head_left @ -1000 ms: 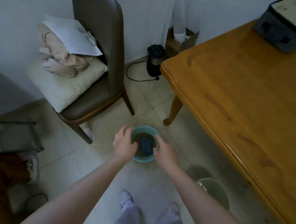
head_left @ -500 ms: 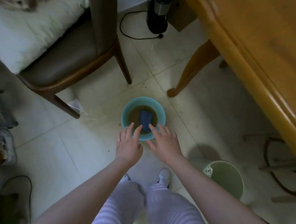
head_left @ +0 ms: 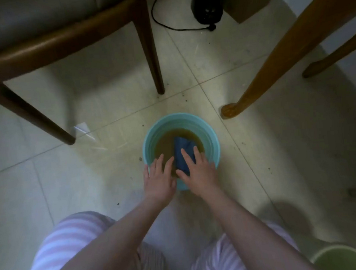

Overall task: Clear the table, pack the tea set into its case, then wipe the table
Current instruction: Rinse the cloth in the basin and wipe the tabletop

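Blue folded cloth (head_left: 183, 148) is soaking in brownish water in the round teal plastic basin (head_left: 213, 137) on the tiled floor (head_left: 92, 181). Right hand (head_left: 198, 172) is over the cloth with its fingers straight. Left hand (head_left: 158, 177) is spread loose over the near rim, holding nothing.

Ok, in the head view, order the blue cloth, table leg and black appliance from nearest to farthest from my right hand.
1. Blue cloth, under the fingers of the right hand, in the basin.
2. Table leg, ahead and right.
3. Black appliance, farthest ahead.
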Available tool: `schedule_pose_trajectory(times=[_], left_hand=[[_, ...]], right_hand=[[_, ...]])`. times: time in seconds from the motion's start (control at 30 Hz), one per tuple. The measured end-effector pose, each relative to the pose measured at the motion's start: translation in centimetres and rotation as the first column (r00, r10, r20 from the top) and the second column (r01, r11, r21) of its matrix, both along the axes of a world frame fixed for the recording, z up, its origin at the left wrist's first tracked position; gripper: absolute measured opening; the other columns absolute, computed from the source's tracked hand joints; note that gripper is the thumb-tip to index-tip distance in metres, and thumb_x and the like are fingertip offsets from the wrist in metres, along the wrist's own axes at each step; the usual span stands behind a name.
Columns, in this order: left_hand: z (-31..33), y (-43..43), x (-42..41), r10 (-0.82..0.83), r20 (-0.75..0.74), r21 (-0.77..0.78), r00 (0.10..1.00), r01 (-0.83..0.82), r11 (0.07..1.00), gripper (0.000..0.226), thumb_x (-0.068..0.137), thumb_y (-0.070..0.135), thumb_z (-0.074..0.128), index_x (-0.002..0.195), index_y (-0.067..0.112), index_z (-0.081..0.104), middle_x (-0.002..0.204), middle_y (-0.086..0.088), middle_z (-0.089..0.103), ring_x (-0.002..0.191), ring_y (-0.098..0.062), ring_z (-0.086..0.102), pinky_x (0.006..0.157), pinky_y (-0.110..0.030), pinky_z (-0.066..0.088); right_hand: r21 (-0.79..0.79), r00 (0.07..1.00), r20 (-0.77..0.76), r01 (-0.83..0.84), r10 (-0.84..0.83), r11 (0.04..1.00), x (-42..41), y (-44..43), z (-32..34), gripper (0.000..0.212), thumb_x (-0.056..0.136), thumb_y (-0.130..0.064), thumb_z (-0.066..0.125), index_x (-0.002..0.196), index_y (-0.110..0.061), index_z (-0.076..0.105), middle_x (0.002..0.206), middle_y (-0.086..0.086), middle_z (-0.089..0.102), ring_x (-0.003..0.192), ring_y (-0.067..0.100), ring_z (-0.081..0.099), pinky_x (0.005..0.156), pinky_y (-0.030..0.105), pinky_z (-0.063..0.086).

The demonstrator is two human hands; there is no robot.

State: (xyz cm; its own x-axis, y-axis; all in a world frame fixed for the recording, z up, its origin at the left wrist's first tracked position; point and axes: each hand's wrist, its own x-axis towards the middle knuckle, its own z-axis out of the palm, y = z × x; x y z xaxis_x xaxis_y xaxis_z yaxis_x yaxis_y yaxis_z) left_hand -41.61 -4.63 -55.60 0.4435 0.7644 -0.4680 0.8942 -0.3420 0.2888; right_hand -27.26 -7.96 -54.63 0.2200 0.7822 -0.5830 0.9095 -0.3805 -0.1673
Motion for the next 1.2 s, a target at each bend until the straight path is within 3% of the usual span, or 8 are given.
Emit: schedule_pose_trajectory(times=[0.13, 0.27, 0.43, 0.67, 0.8, 0.9, 1.03, 1.2], left_hand=[[-7.1, 0.4, 1.1, 0.012, 0.242, -0.007, 0.97, -0.011, 1.0, 0.054, 0.083, 0.019, 0.053, 0.137, 0.013, 0.051, 0.146, -0.015, 0.043, 0.134, -0.032, 0.04, 0.112, -0.042, 0.03], [-11.0, 2.7, 5.0, 0.181, 0.328, -0.161, 0.927, -0.134, 0.978, 0.043, 0.088, 0.013, 0.052, 0.131, 0.008, 0.053, 0.14, -0.012, 0.046, 0.127, -0.03, 0.044, 0.105, -0.035, 0.036], [-15.3, 4.9, 5.4, 0.409, 0.35, -0.225, 0.843, -0.348, 0.91, 0.034, 0.091, 0.01, 0.045, 0.124, 0.011, 0.054, 0.126, -0.012, 0.054, 0.114, -0.031, 0.054, 0.09, -0.037, 0.045], [-16.3, 2.9, 2.6, 0.521, 0.317, -0.204, 0.793, -0.479, 0.854, 0.029, 0.088, 0.01, 0.049, 0.114, 0.015, 0.062, 0.117, -0.01, 0.063, 0.106, -0.029, 0.059, 0.081, -0.031, 0.044], [-16.9, 1.7, 0.7, 0.582, 0.234, -0.183, 0.779, -0.552, 0.813, 0.025, 0.089, 0.015, 0.05, 0.111, 0.014, 0.062, 0.115, -0.013, 0.065, 0.104, -0.032, 0.061, 0.081, -0.035, 0.047], [-16.7, 1.4, 0.9, 0.59, 0.242, -0.196, 0.77, -0.557, 0.807, 0.018, 0.093, 0.023, 0.049, 0.101, 0.014, 0.063, 0.104, -0.012, 0.067, 0.094, -0.031, 0.063, 0.071, -0.032, 0.045], [-17.6, 0.2, 1.4, 0.635, 0.235, -0.28, 0.736, -0.575, 0.769, 0.02, 0.095, 0.032, 0.049, 0.094, 0.015, 0.06, 0.097, -0.009, 0.068, 0.088, -0.028, 0.062, 0.073, -0.034, 0.049], [-18.6, -1.7, 2.9, 0.736, 0.262, -0.329, 0.624, -0.659, 0.677, 0.039, 0.09, 0.048, 0.057, 0.116, 0.019, 0.05, 0.103, -0.002, 0.066, 0.094, -0.027, 0.064, 0.074, -0.032, 0.048]], right_hand=[[-0.035, 0.998, -0.015, 0.053, -0.053, 0.998, 0.3, 0.2, -7.4, 0.073, 0.099, -0.048, 0.041, 0.155, -0.032, -0.002, 0.161, 0.012, 0.013, 0.144, 0.031, 0.023, 0.113, 0.047, 0.026], [-0.012, 0.986, 0.029, 0.167, -0.166, 0.986, 0.2, 1.7, -11.7, 0.055, 0.101, -0.03, 0.041, 0.152, -0.021, 0.023, 0.136, 0.014, 0.047, 0.121, 0.032, 0.05, 0.092, 0.039, 0.043], [-0.069, 0.982, 0.086, 0.172, -0.166, 0.983, -0.8, 3.6, -13.6, 0.028, 0.099, -0.014, 0.041, 0.116, -0.012, 0.064, 0.121, 0.01, 0.065, 0.112, 0.027, 0.062, 0.083, 0.031, 0.048], [-0.309, 0.993, -0.117, -0.052, 0.017, 0.95, -3.4, 2.9, -13.0, 0.024, 0.095, -0.016, 0.046, 0.106, -0.008, 0.065, 0.113, 0.012, 0.067, 0.103, 0.029, 0.063, 0.085, 0.034, 0.05], [-0.485, 0.948, -0.277, 0.001, -0.155, 0.874, -4.2, 2.2, -12.7, 0.015, 0.091, -0.012, 0.047, 0.079, -0.004, 0.053, 0.105, 0.023, 0.069, 0.094, 0.036, 0.067, 0.09, 0.044, 0.054], [-0.237, 0.96, -0.088, 0.238, -0.265, 0.942, -3.9, 2.5, -13.1, 0.024, 0.09, -0.02, 0.052, 0.109, -0.01, 0.063, 0.119, 0.012, 0.065, 0.11, 0.028, 0.063, 0.09, 0.034, 0.052], [0.072, 0.772, -0.002, 0.634, -0.635, 0.77, -2.3, 2.2, -13.7, 0.034, 0.097, -0.03, 0.047, 0.124, -0.011, 0.056, 0.125, 0.011, 0.062, 0.112, 0.03, 0.061, 0.085, 0.035, 0.049], [0.046, 0.756, 0.031, 0.652, -0.654, 0.756, -3.6, 1.2, -16.0, 0.057, 0.092, -0.054, 0.052, 0.13, -0.012, 0.045, 0.134, 0.013, 0.045, 0.117, 0.032, 0.053, 0.085, 0.038, 0.048]])
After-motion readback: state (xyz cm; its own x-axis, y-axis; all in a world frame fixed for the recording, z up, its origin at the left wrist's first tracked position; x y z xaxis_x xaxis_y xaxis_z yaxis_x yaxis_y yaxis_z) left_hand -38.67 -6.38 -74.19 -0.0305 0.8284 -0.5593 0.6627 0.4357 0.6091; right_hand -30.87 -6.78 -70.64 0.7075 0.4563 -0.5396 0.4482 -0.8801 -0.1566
